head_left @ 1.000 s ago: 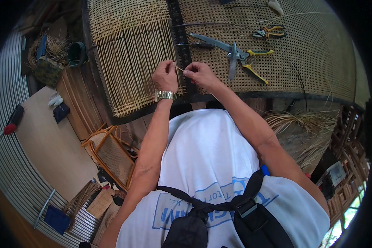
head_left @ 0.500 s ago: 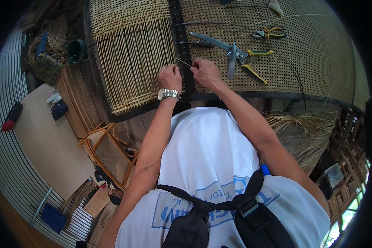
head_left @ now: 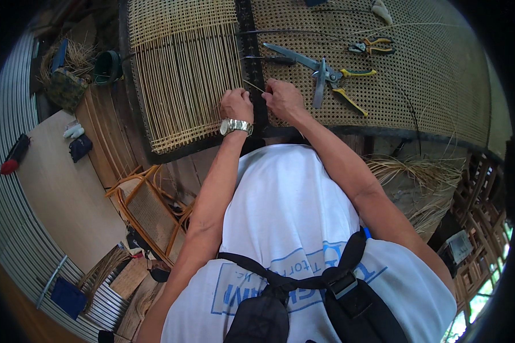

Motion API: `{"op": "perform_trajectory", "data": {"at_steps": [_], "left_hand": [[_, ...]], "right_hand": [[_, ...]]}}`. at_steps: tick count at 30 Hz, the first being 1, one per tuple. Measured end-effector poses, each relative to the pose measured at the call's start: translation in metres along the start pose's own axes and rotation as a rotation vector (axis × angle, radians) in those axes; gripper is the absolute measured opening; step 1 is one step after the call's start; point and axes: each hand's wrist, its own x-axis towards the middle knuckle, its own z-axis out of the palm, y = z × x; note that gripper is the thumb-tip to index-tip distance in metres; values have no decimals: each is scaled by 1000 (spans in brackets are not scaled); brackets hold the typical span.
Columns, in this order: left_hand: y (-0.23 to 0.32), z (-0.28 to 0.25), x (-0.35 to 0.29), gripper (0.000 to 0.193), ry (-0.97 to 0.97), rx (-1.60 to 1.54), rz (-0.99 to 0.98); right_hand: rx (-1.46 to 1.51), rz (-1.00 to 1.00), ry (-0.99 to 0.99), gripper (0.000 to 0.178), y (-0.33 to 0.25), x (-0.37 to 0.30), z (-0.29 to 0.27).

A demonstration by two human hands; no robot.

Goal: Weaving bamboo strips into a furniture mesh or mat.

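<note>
Both hands (head_left: 260, 102) pinching cane strand (head_left: 254, 87)

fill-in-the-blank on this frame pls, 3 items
1. The left hand wears a silver ____ at the wrist.
2. Both hands pinch a thin cane strand over the dark ____ between the two woven panels.
3. The pliers beside the right hand have ____ handles.

Missing words: watch; frame; yellow

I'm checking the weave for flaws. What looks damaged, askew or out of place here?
Nothing stands out. Both hands, left hand and right hand, pinch a cane strand over the woven panel; tools lie flat.
</note>
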Motion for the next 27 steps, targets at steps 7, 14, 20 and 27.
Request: {"op": "perform_trajectory", "data": {"at_steps": [7, 14, 20, 27], "left_hand": [[11, -7, 10, 16, -155, -56, -228], [2, 10, 1, 16, 91, 65, -63], [8, 2, 6, 13, -22, -3, -202], [17, -6, 4, 14, 7, 9, -217]], "right_hand": [[17, -66, -6, 17, 7, -1, 0], [14, -66, -73, 17, 6, 1, -6], [-7, -114, -58, 18, 8, 2, -5], [-59, -136, -50, 19, 5, 3, -6]]}}
